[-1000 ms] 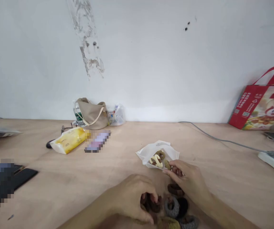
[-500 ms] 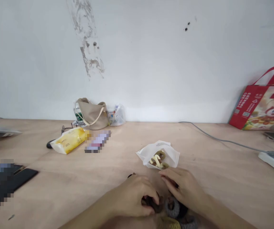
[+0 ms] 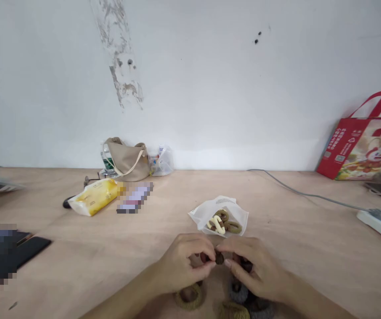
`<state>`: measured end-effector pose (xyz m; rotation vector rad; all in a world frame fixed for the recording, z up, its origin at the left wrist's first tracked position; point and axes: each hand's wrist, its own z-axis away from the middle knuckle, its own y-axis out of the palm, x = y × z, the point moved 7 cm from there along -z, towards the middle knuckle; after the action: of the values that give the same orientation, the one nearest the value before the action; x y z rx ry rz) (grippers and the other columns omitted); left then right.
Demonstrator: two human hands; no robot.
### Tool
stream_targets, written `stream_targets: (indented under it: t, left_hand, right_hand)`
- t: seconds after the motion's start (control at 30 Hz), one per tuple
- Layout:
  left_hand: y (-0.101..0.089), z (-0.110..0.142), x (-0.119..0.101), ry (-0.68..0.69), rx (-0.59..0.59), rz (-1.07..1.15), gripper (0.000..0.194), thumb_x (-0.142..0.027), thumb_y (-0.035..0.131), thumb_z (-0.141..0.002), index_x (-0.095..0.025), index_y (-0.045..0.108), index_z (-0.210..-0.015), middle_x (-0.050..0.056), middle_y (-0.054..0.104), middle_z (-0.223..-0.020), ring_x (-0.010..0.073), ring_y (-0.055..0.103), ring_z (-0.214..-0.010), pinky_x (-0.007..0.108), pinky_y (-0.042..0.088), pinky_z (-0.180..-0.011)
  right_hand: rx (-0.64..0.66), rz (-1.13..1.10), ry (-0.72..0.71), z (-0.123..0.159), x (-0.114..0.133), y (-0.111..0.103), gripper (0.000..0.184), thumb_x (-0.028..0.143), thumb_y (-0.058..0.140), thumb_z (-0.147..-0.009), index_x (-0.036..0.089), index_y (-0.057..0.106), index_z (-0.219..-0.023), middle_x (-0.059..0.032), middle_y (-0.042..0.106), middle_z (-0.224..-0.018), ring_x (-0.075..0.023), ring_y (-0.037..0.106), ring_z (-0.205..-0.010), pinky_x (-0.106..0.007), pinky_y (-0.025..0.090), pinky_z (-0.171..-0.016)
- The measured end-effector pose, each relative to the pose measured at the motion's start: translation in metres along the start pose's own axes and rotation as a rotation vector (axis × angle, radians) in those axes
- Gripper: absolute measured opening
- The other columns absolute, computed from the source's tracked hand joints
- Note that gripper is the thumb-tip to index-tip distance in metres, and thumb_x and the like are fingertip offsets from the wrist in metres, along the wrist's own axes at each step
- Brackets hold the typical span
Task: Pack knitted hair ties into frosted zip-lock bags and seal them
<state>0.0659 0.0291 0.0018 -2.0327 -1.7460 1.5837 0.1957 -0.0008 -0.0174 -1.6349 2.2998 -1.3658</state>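
A dark brown hair tie (image 3: 219, 258) is pinched between the fingertips of my left hand (image 3: 188, 263) and my right hand (image 3: 260, 266), which meet over the table. Something dark shows under my right hand's curled fingers, mostly hidden. Just beyond the hands lies an opened white bag (image 3: 240, 212), with a cream hair tie (image 3: 217, 225) and olive-brown ones in its mouth. An olive hair tie (image 3: 190, 305) rests below my left wrist. Below my right hand are a grey hair tie (image 3: 239, 294) and a mustard one (image 3: 233, 311), beside darker ones partly covered.
Tissues in a yellow pack (image 3: 97, 197), a phone (image 3: 135, 198) and a beige handbag (image 3: 129, 161) are at the back left. Dark flat objects (image 3: 33, 250) lie left. A red carrier bag (image 3: 336, 150), a grey cable (image 3: 297, 191) and a power strip (image 3: 379, 228) are right.
My hands have come together, and the dark brown hair tie is now between their fingertips. An olive hair tie now shows below my left wrist; another is more visible in the bag.
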Motion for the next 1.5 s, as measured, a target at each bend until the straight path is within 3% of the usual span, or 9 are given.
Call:
stream_targets:
  t: [0.17,0.27,0.57,0.73,0.9,1.1,1.3,1.4,1.5]
  left_hand:
    - [-0.005,0.000,-0.004,0.038,-0.085,0.039,0.010,-0.010,0.059,-0.077,-0.016,0.064,-0.071,0.005,0.068,-0.072,0.0149,0.064,-0.066,0.023,0.051,-0.064]
    - [-0.005,-0.001,-0.004,0.040,-0.089,0.042,0.010,-0.009,0.058,-0.076,-0.015,0.064,-0.071,0.006,0.068,-0.071,0.0146,0.064,-0.065,0.023,0.051,-0.062]
    - [-0.005,0.001,-0.007,0.068,-0.109,0.065,0.011,-0.006,0.058,-0.075,-0.016,0.063,-0.072,0.005,0.068,-0.071,0.0148,0.065,-0.065,0.023,0.052,-0.064]
    - [-0.005,0.001,-0.007,0.066,-0.108,0.036,0.009,-0.007,0.059,-0.077,-0.015,0.063,-0.077,0.006,0.068,-0.077,0.0137,0.062,-0.066,0.021,0.050,-0.062]
    - [0.002,0.003,-0.006,0.043,0.065,-0.128,0.013,-0.022,0.072,-0.072,-0.016,0.063,-0.079,0.003,0.064,-0.076,0.0150,0.059,-0.069,0.021,0.045,-0.061]
    - [0.022,0.013,0.007,-0.021,0.376,-0.296,0.036,-0.054,0.073,-0.068,-0.021,0.064,-0.080,-0.001,0.067,-0.077,0.0177,0.062,-0.072,0.026,0.042,-0.070]
    - [0.030,0.015,0.013,-0.079,0.492,-0.312,0.023,-0.023,0.080,-0.059,-0.020,0.065,-0.076,-0.003,0.069,-0.076,0.0159,0.062,-0.070,0.023,0.042,-0.067]
    - [0.028,0.012,0.009,-0.112,0.494,-0.318,0.020,-0.006,0.071,-0.058,-0.018,0.064,-0.072,-0.004,0.066,-0.071,0.0140,0.060,-0.066,0.020,0.042,-0.064]
    - [0.026,0.011,0.007,-0.131,0.478,-0.309,0.021,-0.002,0.063,-0.057,-0.018,0.064,-0.072,-0.003,0.066,-0.073,0.0139,0.059,-0.066,0.020,0.043,-0.067]
  right_hand:
    - [0.086,0.037,0.003,-0.002,0.003,0.005,0.019,0.015,0.046,-0.088,0.022,0.060,-0.098,0.0014,0.063,-0.072,-0.0115,0.057,-0.057,-0.020,0.043,-0.057]
    - [0.130,0.097,0.005,-0.002,0.004,0.008,0.016,0.015,0.044,-0.088,0.022,0.058,-0.090,0.0028,0.060,-0.069,-0.0111,0.055,-0.056,-0.020,0.040,-0.056]
    - [0.083,0.095,0.013,0.000,0.008,0.005,0.015,0.017,0.048,-0.080,0.023,0.056,-0.091,0.0051,0.060,-0.067,-0.0107,0.054,-0.055,-0.021,0.042,-0.061]
    - [0.003,0.225,-0.057,0.001,0.007,0.005,0.006,0.021,0.050,-0.088,0.023,0.056,-0.087,0.0053,0.058,-0.062,-0.0112,0.053,-0.055,-0.021,0.038,-0.055]
    - [-0.182,0.372,-0.084,0.005,-0.003,-0.005,0.009,0.020,0.048,-0.089,0.022,0.057,-0.092,0.0046,0.056,-0.059,-0.0118,0.052,-0.052,-0.022,0.038,-0.053]
    - [-0.219,0.468,0.004,0.007,-0.021,-0.008,0.014,0.020,0.047,-0.090,0.021,0.060,-0.090,-0.0004,0.062,-0.064,-0.0154,0.057,-0.057,-0.025,0.040,-0.057]
    - [-0.154,0.473,0.035,0.005,-0.026,-0.002,0.022,0.015,0.044,-0.090,0.021,0.063,-0.100,-0.0046,0.071,-0.084,-0.0166,0.064,-0.067,-0.027,0.045,-0.063]
    - [-0.116,0.441,0.012,0.004,-0.021,0.001,0.022,0.013,0.044,-0.090,0.023,0.063,-0.098,-0.0035,0.070,-0.084,-0.0161,0.064,-0.069,-0.027,0.045,-0.064]
    - [-0.084,0.405,-0.010,0.004,-0.017,0.002,0.022,0.010,0.045,-0.089,0.023,0.062,-0.095,-0.0022,0.070,-0.081,-0.0153,0.064,-0.069,-0.027,0.045,-0.065]
